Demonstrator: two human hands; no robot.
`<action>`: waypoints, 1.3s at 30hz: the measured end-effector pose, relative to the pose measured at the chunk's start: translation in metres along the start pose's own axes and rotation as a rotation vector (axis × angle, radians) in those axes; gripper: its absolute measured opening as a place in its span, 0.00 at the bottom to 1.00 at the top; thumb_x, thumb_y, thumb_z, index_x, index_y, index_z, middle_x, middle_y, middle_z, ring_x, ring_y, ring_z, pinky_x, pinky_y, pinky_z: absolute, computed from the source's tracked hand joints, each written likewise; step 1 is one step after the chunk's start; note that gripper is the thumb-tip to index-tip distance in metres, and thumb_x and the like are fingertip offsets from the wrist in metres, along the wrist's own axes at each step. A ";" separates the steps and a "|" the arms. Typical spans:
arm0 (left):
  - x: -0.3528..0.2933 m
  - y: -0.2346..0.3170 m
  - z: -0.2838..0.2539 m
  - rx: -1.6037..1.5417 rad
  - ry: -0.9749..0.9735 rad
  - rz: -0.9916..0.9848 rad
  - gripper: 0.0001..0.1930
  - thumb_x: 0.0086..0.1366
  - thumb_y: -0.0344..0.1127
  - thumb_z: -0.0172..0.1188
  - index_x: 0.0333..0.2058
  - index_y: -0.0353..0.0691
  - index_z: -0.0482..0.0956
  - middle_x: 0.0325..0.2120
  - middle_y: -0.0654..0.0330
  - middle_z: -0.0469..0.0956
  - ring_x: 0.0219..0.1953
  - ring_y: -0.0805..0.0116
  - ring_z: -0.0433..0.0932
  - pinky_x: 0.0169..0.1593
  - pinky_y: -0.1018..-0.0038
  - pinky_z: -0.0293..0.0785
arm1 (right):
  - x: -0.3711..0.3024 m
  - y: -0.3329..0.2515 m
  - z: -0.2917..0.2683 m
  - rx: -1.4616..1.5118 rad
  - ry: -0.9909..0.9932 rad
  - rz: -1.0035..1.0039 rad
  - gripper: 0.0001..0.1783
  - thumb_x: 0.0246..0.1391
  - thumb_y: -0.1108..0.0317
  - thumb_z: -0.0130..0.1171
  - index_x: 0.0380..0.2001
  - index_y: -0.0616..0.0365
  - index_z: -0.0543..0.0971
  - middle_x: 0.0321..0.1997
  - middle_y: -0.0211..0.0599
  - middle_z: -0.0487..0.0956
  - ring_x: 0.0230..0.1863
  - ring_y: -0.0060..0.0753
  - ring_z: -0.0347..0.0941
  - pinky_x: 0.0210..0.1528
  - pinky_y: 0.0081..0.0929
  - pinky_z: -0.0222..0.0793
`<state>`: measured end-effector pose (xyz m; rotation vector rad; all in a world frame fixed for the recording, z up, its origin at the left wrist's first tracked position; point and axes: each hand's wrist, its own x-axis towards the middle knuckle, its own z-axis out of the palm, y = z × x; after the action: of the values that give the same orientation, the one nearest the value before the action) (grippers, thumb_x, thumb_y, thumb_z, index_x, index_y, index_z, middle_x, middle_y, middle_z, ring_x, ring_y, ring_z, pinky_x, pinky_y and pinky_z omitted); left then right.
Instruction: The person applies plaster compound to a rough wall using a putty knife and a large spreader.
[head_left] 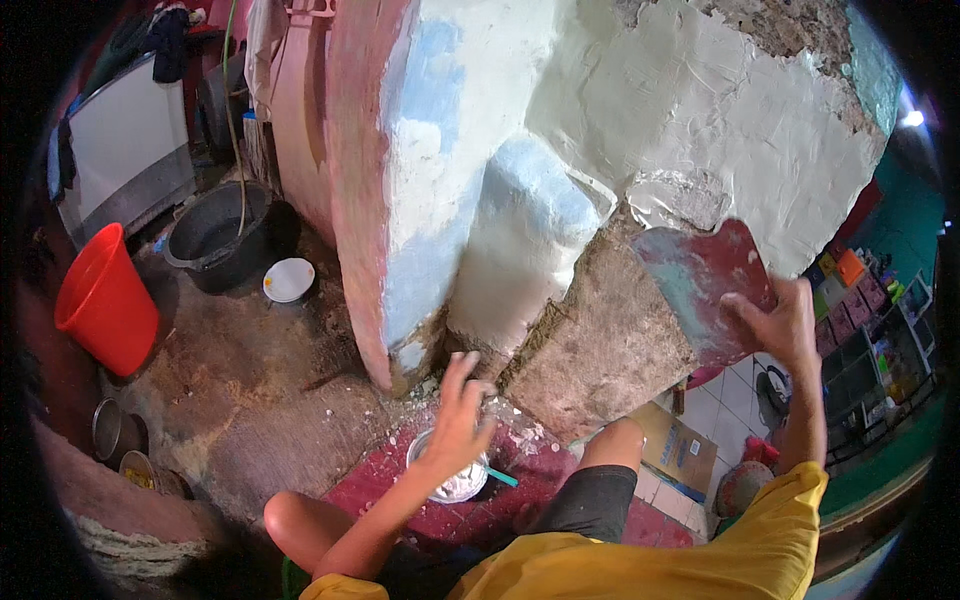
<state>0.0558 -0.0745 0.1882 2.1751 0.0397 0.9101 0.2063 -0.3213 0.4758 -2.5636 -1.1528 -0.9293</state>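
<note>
The right hand [785,318] pinches one flat, red, paint-smeared spreader [705,285] by the lower edge of the white wall plaster [800,160], fingers mostly hidden behind it. The left hand [458,420], loosely spread, partly hides one round bowl [411,453] of white paste [462,485] with one turquoise handle [502,478].

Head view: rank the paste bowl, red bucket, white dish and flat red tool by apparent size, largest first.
Flat red tool
Red bucket
Paste bowl, partly hidden by the left hand
White dish
</note>
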 end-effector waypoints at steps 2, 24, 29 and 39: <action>-0.019 -0.022 -0.012 0.125 -0.027 -0.057 0.19 0.46 0.22 0.60 0.38 0.34 0.65 0.58 0.43 0.51 0.63 0.39 0.44 0.63 0.55 0.47 | 0.021 0.003 -0.003 -0.063 -0.077 -0.081 0.18 0.38 0.61 0.66 0.32 0.63 0.78 0.16 0.50 0.71 0.15 0.46 0.67 0.23 0.32 0.64; -0.043 -0.045 -0.015 0.323 -0.168 -0.087 0.17 0.47 0.25 0.56 0.38 0.30 0.68 0.52 0.38 0.58 0.60 0.37 0.49 0.60 0.51 0.51 | 0.126 0.008 0.018 -0.335 -0.274 -0.380 0.18 0.37 0.58 0.62 0.28 0.61 0.78 0.26 0.49 0.75 0.34 0.54 0.70 0.37 0.43 0.64; -0.047 -0.050 -0.011 0.331 -0.161 -0.065 0.18 0.47 0.25 0.56 0.39 0.30 0.67 0.52 0.38 0.57 0.61 0.37 0.49 0.60 0.52 0.51 | 0.135 0.004 0.016 -0.388 -0.186 -0.459 0.17 0.36 0.59 0.62 0.27 0.61 0.77 0.26 0.47 0.75 0.34 0.52 0.70 0.37 0.43 0.65; -0.051 -0.052 -0.009 0.373 -0.200 -0.080 0.20 0.47 0.26 0.56 0.42 0.30 0.67 0.53 0.40 0.56 0.61 0.38 0.47 0.60 0.52 0.51 | 0.155 -0.002 0.015 -0.459 -0.199 -0.500 0.17 0.36 0.62 0.61 0.31 0.60 0.76 0.31 0.47 0.74 0.39 0.51 0.69 0.41 0.43 0.64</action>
<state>0.0253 -0.0474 0.1272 2.5802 0.2130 0.6764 0.2904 -0.2192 0.5585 -2.8184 -1.8926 -1.1743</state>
